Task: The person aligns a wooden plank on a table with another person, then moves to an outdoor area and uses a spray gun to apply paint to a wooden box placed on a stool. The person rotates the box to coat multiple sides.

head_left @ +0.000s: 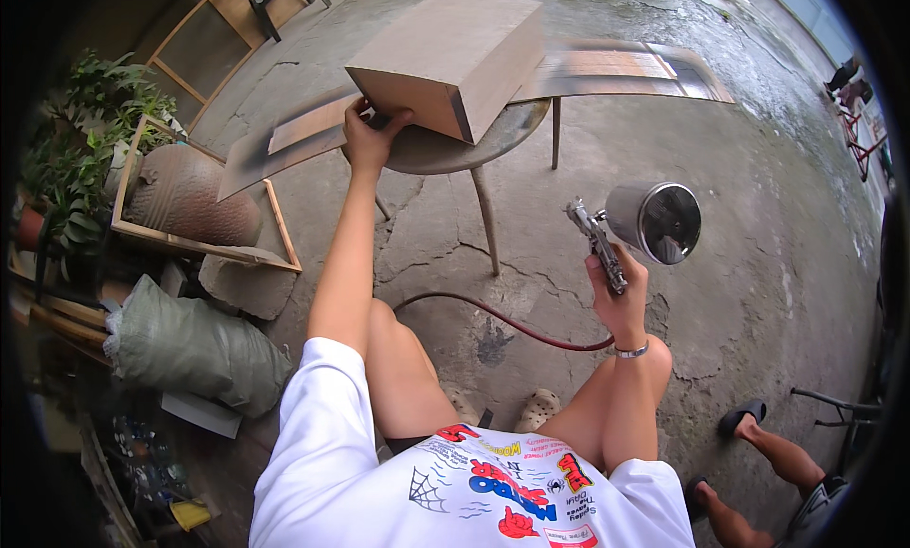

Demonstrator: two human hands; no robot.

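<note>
A wooden box (pixel 445 50), its front face light brown with a dark right edge, sits tilted to my view on a round table or stool (pixel 455 156). My left hand (pixel 372 138) grips the box's near left lower corner, thumb against the front face and fingers round the side. Held out to the right, my right hand (pixel 621 287) is wrapped round the handle of a metal spray gun (pixel 595 235). Its shiny cup (pixel 627 210) faces me with the round end. A dark red hose (pixel 502 325) runs from near my right wrist across toward my left knee.
Flat paint-stained boards (pixel 706 79) stick out on both sides under the box. At left are a wooden frame (pixel 128 183), a big clay pot (pixel 185 192), plants (pixel 85 121) and a stuffed green sack (pixel 194 344). Another person's legs (pixel 782 448) show at lower right.
</note>
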